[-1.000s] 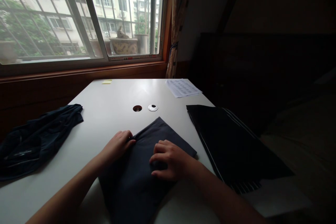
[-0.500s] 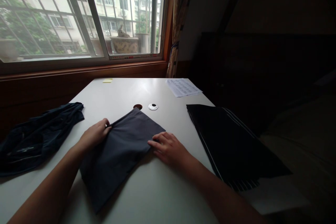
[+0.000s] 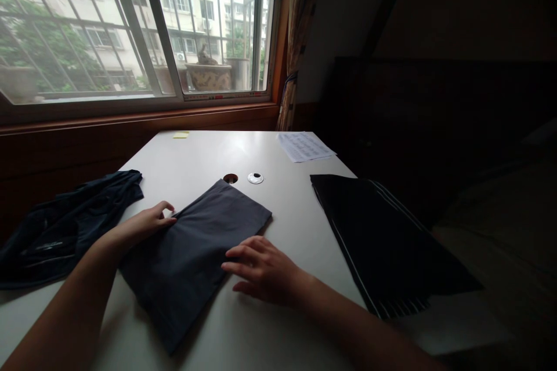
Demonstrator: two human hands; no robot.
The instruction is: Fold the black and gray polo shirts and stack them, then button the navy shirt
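Our right hand (image 3: 266,271) is loosely spread at the right edge of the cloth (image 3: 185,252), lower centre of frame; whether our left hand (image 3: 145,224) pinches the opposite edge, we cannot tell. We do best pressing lightly, keeping it flat.

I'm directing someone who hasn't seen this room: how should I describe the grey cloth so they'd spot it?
Below the window stands a white table. On it, between the left hand and right hand, lies the grey cloth. Its plain grey sets it apart from the crumpled dark garment at left and the black, white-lined cloth at right.
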